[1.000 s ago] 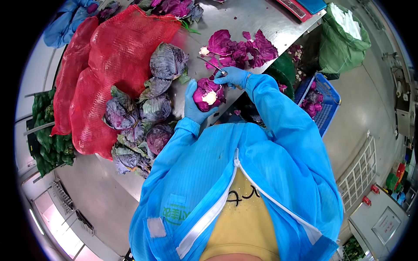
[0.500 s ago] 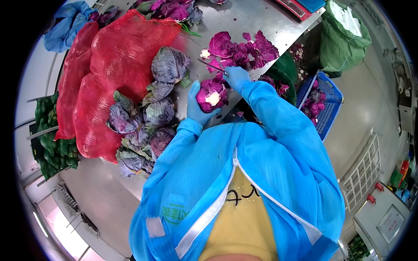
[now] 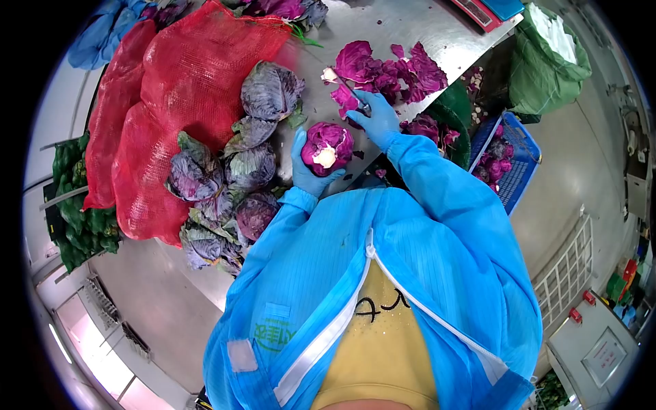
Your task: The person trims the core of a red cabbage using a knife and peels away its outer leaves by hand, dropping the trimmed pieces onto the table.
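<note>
Near the edge of the shiny tabletop [image 3: 410, 24], a round purple cabbage [image 3: 336, 139] sits in the left hand [image 3: 307, 176]. The fingers of that hand curl around its side and under it. Its pale stump [image 3: 324, 158] faces up at the person. I cannot tell if the cabbage also rests on the tabletop.

The right hand [image 3: 380, 121] is a little way off on the other side. Its fingers are wrapped around a thin knife [image 3: 352, 92], and the blade points away from the cabbage, toward a pile of loose purple leaves [image 3: 387, 80]. The knife does not touch the cabbage.

It looks like the step in hand is trimming this one cabbage. The outside is bright and the stump looks cut, so much of this step seems done. Any more cutting calls for the left hand to hold firm and the blade to keep clear of its fingers.

To the left lie dull cabbages [image 3: 249, 167] with big floppy leaves, next to a red net bag [image 3: 198, 89]. To the right, past a green bin [image 3: 454, 106], a blue basket [image 3: 521, 181] holds more purple cabbages.
</note>
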`<action>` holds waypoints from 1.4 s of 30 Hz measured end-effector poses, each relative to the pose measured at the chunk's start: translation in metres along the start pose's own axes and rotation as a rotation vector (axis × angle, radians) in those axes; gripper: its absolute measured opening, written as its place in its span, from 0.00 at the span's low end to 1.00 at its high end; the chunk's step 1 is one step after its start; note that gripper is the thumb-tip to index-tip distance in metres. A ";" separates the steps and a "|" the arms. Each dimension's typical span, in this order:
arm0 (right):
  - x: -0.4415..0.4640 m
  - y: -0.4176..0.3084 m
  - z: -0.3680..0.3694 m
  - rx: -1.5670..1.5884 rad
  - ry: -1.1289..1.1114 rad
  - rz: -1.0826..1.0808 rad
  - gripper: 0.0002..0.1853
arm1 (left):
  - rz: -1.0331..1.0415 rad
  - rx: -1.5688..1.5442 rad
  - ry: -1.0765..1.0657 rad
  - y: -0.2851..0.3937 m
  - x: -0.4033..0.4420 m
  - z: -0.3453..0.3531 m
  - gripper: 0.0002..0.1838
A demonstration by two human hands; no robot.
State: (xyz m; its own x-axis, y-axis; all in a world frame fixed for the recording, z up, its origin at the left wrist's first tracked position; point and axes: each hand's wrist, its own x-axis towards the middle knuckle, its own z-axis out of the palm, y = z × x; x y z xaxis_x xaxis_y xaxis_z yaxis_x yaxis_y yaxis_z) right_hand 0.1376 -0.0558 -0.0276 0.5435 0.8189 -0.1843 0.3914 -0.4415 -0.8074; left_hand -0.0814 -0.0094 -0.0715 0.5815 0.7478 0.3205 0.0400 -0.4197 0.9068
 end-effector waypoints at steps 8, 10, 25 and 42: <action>-0.012 0.005 -0.009 0.443 -0.503 -0.343 0.24 | -0.156 -0.297 0.022 0.028 0.019 0.005 0.65; -0.008 0.003 -0.006 0.403 -0.420 -0.399 0.24 | -0.084 -0.221 0.028 0.025 0.019 0.001 0.63; 0.016 -0.006 -0.010 0.229 -0.438 -0.539 0.23 | -0.211 -0.094 -0.035 0.018 0.019 -0.012 0.62; 0.041 -0.016 -0.011 0.431 -0.855 -0.228 0.18 | -0.265 -0.215 -0.026 0.014 0.020 -0.012 0.61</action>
State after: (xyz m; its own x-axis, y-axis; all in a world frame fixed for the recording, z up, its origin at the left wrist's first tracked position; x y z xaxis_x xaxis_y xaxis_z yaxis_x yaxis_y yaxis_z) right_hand 0.1614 -0.0193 -0.0163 -0.2986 0.9320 -0.2053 0.0239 -0.2078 -0.9779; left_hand -0.0794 0.0059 -0.0490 0.5945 0.8017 0.0614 0.0217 -0.0923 0.9955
